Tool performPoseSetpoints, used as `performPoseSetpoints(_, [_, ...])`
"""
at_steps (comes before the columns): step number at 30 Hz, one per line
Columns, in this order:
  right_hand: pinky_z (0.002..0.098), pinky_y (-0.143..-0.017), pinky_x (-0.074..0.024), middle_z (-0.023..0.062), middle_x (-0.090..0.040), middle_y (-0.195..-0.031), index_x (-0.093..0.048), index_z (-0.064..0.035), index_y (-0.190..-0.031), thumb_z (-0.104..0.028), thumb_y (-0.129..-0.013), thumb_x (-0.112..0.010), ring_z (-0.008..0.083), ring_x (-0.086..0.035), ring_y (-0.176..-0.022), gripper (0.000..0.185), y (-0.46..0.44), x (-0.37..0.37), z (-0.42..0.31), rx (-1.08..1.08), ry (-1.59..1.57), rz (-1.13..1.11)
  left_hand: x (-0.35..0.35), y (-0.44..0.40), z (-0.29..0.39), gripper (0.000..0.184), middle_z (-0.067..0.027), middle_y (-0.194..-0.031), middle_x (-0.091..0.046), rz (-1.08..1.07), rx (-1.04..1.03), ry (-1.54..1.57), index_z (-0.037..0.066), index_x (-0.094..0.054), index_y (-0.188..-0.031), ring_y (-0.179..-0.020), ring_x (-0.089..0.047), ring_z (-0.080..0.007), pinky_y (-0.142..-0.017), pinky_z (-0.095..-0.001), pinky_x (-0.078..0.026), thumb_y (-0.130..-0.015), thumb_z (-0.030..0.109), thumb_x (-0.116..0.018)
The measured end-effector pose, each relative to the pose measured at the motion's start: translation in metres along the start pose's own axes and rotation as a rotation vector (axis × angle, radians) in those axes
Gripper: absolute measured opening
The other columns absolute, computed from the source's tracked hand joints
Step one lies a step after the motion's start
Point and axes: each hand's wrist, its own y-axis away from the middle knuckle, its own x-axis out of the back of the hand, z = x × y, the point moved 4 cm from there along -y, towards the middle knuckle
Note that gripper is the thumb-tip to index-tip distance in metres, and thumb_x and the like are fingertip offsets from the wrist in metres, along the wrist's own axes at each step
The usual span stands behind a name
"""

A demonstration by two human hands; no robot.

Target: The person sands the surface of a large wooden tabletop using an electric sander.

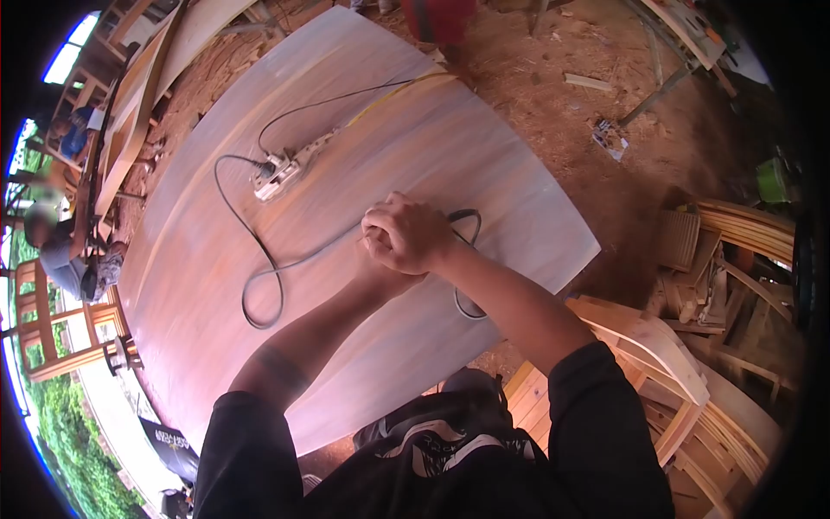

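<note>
My right hand (406,229) is folded over my left hand (380,259), the two clasped together above a large wooden panel (346,346). Fingers of both are curled against each other, and no tool shows between them. A grey cable (311,253) passes beside and beneath my hands and makes loops on either side of them. Farther off on the panel lies a white power strip (278,176) with a plug in it. From it a thin dark cord and a yellow cord (380,104) run toward the panel's far edge.
Two people (65,251) are at the left edge, beside long timber pieces. Sawdust covers the dirt floor (553,112). Curved wooden frames (640,337) and stacked offcuts stand at the right. A green container (772,180) is at the far right.
</note>
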Motion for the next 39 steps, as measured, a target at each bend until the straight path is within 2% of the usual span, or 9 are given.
performPoseSetpoints(3, [0.0433, -0.078, -0.0550, 0.0044, -0.070, -0.092, -0.066, -0.0098, -0.088, -0.028, -0.084, -0.057, 0.0280, -0.064, -0.092, 0.021, -0.003, 0.025, 0.028, -0.002, 0.001, 0.026, -0.022, -0.034, 0.004, 0.050, -0.0081, -0.108, -0.067, 0.009, -0.046, -0.151, 0.010, -0.065, -0.108, -0.101, -0.064, -0.0238, -0.081, -0.0365, -0.052, -0.065, 0.020, -0.087])
performPoseSetpoints(6, [0.0427, -0.078, -0.0538, 0.0057, -0.069, -0.090, -0.065, -0.0090, -0.087, -0.027, -0.083, -0.056, 0.0289, -0.063, -0.090, 0.021, -0.003, 0.052, 0.055, -0.007, -0.004, 0.071, -0.039, -0.064, 0.007, 0.048, -0.0068, -0.106, -0.068, -0.084, 0.105, -0.109, 0.014, -0.066, -0.109, -0.099, -0.065, -0.0246, -0.079, -0.0384, -0.053, -0.068, 0.030, -0.085])
performPoseSetpoints(9, [0.0423, -0.077, -0.0523, 0.0076, -0.068, -0.087, -0.064, -0.0079, -0.086, -0.028, -0.083, -0.055, 0.0305, -0.062, -0.089, 0.022, -0.001, 0.078, 0.081, -0.014, -0.015, 0.122, -0.061, -0.099, 0.015, 0.044, -0.0060, -0.102, -0.069, -0.124, 0.021, -0.295, 0.018, -0.066, -0.107, -0.094, -0.067, -0.0261, -0.076, -0.0393, -0.054, -0.069, 0.035, -0.081])
performPoseSetpoints(12, [0.0423, -0.076, -0.0507, 0.0091, -0.067, -0.087, -0.063, -0.0073, -0.087, -0.028, -0.084, -0.055, 0.0316, -0.061, -0.089, 0.023, 0.001, 0.108, 0.103, -0.035, -0.009, 0.121, -0.089, -0.127, 0.014, 0.040, -0.0069, -0.101, -0.069, -0.133, 0.002, -0.396, 0.017, -0.066, -0.105, -0.093, -0.067, -0.0275, -0.074, -0.0405, -0.054, -0.071, 0.034, -0.078])
performPoseSetpoints(15, [0.0430, -0.077, -0.0516, 0.0066, -0.068, -0.089, -0.065, -0.0088, -0.088, -0.027, -0.087, -0.055, 0.0302, -0.062, -0.091, 0.021, 0.004, 0.130, 0.128, -0.032, 0.026, 0.142, -0.112, -0.155, 0.019, 0.037, -0.0082, -0.101, -0.069, -0.150, -0.039, -0.373, 0.016, -0.066, -0.103, -0.094, -0.067, -0.0287, -0.074, -0.0419, -0.054, -0.072, 0.031, -0.075])
performPoseSetpoints(19, [0.0428, -0.078, -0.0506, 0.0081, -0.069, -0.091, -0.065, -0.0070, -0.089, -0.027, -0.088, -0.055, 0.0315, -0.062, -0.090, 0.022, 0.007, 0.153, 0.150, -0.044, 0.036, 0.173, -0.133, -0.187, 0.029, 0.032, -0.0099, -0.100, -0.069, -0.175, -0.088, -0.334, 0.013, -0.066, -0.101, -0.094, -0.067, -0.0303, -0.072, -0.0438, -0.055, -0.073, 0.028, -0.071])
performPoseSetpoints(22, [0.0427, -0.080, -0.0494, 0.0096, -0.069, -0.092, -0.066, -0.0065, -0.089, -0.028, -0.088, -0.054, 0.0339, -0.061, -0.088, 0.024, 0.007, 0.163, 0.164, -0.044, 0.055, 0.181, -0.129, -0.200, 0.045, 0.027, -0.0117, -0.096, -0.069, -0.171, -0.127, -0.282, 0.011, -0.066, -0.098, -0.092, -0.067, -0.0323, -0.070, -0.0454, -0.056, -0.074, 0.024, -0.067])
performPoseSetpoints(29, [0.0417, -0.082, -0.0494, 0.0137, -0.068, -0.093, -0.067, -0.0066, -0.092, -0.029, -0.087, -0.053, 0.0349, -0.062, -0.092, 0.026, -0.012, 0.172, 0.181, -0.040, 0.044, 0.204, -0.127, -0.227, 0.037, 0.026, -0.0119, -0.092, -0.069, -0.110, -0.146, -0.315, 0.012, -0.067, -0.097, -0.088, -0.068, -0.0338, -0.067, -0.0474, -0.056, -0.075, 0.027, -0.066])
performPoseSetpoints(39, [0.0427, -0.082, -0.0508, 0.0085, -0.070, -0.092, -0.068, -0.0101, -0.093, -0.033, -0.088, -0.054, 0.0328, -0.062, -0.094, 0.028, -0.040, 0.113, 0.137, -0.043, 0.043, 0.150, -0.076, -0.178, -0.002, 0.038, -0.0067, -0.099, -0.068, -0.002, -0.082, -0.323, 0.018, -0.064, -0.102, -0.096, -0.066, -0.0304, -0.072, -0.0450, -0.054, -0.074, 0.040, -0.073])
